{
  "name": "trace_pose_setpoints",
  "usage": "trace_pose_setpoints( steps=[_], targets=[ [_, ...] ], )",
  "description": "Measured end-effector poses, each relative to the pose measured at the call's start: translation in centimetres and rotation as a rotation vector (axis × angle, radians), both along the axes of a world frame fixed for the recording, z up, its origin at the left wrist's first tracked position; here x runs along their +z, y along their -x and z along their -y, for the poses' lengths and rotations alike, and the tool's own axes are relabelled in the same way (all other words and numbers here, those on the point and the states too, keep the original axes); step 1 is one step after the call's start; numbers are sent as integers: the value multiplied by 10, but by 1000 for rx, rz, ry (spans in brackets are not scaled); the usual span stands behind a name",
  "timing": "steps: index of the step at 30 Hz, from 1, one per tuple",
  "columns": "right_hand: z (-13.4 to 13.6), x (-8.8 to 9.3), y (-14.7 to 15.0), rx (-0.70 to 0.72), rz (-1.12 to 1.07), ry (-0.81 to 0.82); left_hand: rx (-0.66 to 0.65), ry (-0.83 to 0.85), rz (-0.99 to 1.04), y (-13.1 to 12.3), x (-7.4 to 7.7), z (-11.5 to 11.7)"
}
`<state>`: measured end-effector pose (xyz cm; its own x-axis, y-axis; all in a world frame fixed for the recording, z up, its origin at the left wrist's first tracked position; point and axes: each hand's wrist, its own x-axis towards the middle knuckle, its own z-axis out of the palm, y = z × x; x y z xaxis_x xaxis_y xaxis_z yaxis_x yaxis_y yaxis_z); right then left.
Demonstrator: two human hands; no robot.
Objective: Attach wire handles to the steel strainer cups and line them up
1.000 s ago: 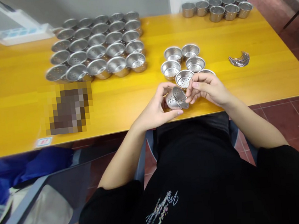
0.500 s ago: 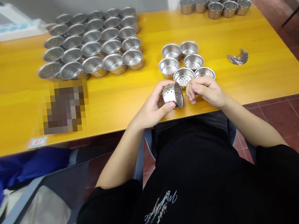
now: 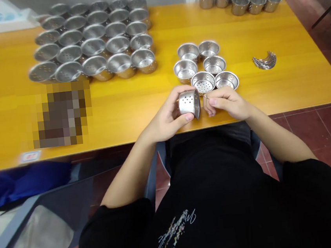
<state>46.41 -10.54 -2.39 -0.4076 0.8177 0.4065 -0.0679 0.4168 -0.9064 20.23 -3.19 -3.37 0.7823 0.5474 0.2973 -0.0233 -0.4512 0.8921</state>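
Over the near edge of the yellow wood-grained table (image 3: 291, 83), a perforated cup (image 3: 187, 102) of shiny metal is lying tipped on its side in mid-air, its flared rim facing right and its round holes dotting the wall. Six open cups (image 3: 214, 65) of like make are standing upright just beyond it; bent metal wires (image 3: 265, 61) are lying in a crescent bundle toward the table's right edge. Rows of cups (image 3: 96, 47) are filling the far left part, and a smaller group of cups (image 3: 240, 5) is standing near the far right corner.

The left hand (image 3: 168, 113) is curling around the cup's wall, opened to its width, with the thumb pressing the near side. The right hand (image 3: 230, 102) is facing it, apart from the rim, its thumb and forefinger closing in a pinch on a thin wire (image 3: 206, 97) and its other fingers bending inward.

The cup is hiding the left fingertips, and its interior is mostly turning out of sight. The right fingers are covering much of the wire, so its full shape is escaping view. Pixelation is masking a dark object (image 3: 61, 115) near the table's near edge; the frame is cutting off the table's left end.
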Motion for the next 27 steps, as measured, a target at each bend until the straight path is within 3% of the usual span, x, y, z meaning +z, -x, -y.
trace_pose_setpoints(
  steps=[14, 27],
  targets=[
    [0, 0, 1, 64, 57, -72, -94, 10, 167, -3, -15, -4],
    [-1, 0, 2, 25, 133, -127, -60, -67, 137, -1, -15, -6]
  ],
)
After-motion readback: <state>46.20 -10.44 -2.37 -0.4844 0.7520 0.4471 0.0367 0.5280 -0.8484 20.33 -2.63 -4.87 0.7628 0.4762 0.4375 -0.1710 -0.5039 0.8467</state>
